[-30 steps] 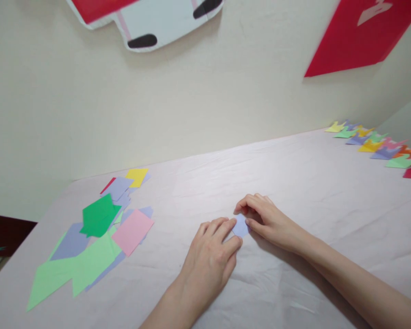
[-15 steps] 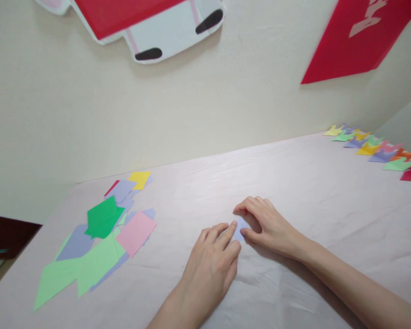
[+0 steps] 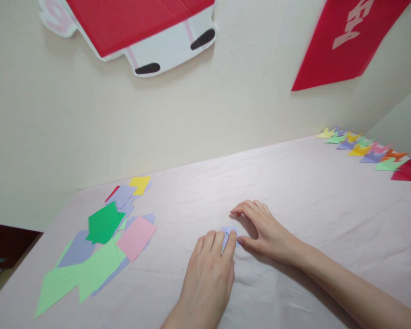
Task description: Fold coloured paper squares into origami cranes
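Observation:
A small lavender folded paper (image 3: 229, 231) lies on the pale pink tablecloth (image 3: 294, 192) between both hands. My left hand (image 3: 208, 274) rests flat with its fingertips pressing on the near edge of the paper. My right hand (image 3: 260, 228) arches over the paper's right side, fingers curved, thumb and fingertips touching it. Most of the paper is hidden under the fingers.
Loose coloured paper pieces (image 3: 99, 246) in green, pink, lavender and yellow lie scattered at the left. A row of folded paper shapes (image 3: 373, 153) runs along the far right. Red paper decorations (image 3: 342, 41) hang on the cream wall behind the table.
The view has tilted down a little. My left hand has flattened and slid its fingertips onto the lavender paper, and my right hand has shifted slightly to the paper's right.

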`<state>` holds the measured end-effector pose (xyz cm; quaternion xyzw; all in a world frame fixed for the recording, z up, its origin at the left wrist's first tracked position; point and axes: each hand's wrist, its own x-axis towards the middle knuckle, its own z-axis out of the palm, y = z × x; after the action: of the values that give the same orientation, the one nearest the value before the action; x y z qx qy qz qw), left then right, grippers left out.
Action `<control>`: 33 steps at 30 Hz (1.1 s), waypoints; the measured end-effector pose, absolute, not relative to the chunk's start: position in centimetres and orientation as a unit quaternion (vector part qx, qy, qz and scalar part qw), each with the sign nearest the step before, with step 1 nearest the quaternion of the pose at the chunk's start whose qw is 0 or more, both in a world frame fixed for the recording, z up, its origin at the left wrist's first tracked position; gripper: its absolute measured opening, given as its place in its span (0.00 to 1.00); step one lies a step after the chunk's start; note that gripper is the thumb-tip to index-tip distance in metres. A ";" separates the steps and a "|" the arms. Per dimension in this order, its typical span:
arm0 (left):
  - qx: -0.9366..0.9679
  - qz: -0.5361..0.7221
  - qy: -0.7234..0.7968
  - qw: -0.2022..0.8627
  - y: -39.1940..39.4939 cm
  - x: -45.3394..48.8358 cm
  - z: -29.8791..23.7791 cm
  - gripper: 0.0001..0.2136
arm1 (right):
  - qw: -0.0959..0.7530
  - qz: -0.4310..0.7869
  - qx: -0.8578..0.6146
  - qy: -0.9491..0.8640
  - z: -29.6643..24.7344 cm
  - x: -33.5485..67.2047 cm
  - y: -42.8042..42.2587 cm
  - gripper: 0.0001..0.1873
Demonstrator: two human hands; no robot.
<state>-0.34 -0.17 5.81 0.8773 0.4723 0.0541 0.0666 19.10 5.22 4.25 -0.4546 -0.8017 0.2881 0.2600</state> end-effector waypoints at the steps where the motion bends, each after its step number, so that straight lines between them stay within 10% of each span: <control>1: 0.878 0.062 0.468 0.078 0.2 -0.5 5.9 0.23 | 0.279 0.298 -0.447 -0.796 4.2 19.1 5.2 0.18; 33: 0.832 0.222 0.472 0.187 2.5 -1.9 4.9 0.01 | 0.251 0.281 -0.384 -0.843 4.2 18.6 5.0 0.06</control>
<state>-1.89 2.46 4.87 0.8324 0.4719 0.2222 0.1870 18.58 5.04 4.23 -0.3837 -0.8431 0.2811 0.2507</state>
